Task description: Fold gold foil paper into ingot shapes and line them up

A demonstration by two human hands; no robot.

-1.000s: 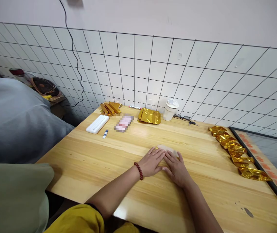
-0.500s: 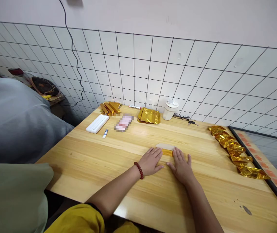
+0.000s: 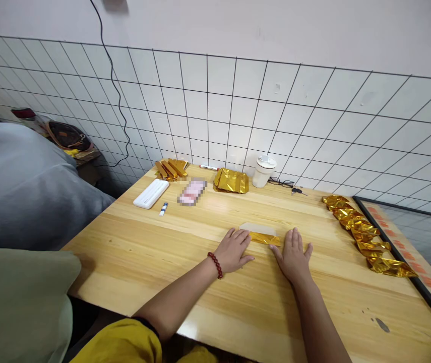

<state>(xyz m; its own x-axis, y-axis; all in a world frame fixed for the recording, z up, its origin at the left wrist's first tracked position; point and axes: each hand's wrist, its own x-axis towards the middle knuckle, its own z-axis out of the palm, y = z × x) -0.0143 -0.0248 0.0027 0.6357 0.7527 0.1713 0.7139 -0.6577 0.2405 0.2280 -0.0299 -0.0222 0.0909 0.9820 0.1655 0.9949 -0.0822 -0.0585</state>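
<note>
A sheet of gold foil paper (image 3: 263,238) lies on the wooden table with a gold strip folded over along its near side; its far part shows a pale back. My left hand (image 3: 234,250) rests flat on the left end of this sheet, fingers stretched out and covering that corner. Just right of the sheet, my right hand (image 3: 294,256) lies flat with its fingers spread, the thumb tip close to the sheet's near right corner. Neither hand grips anything.
Folded gold pieces (image 3: 172,170), a gold foil stack (image 3: 231,181) and a white cup (image 3: 263,171) stand along the back. A white power bank (image 3: 151,193) and glue stick (image 3: 163,208) lie left. Twisted gold pieces (image 3: 364,236) line the right. A person (image 3: 29,186) sits at left.
My right hand has slid right, off the foil paper, uncovering the sheet's right end. My left hand stays at the left end.
</note>
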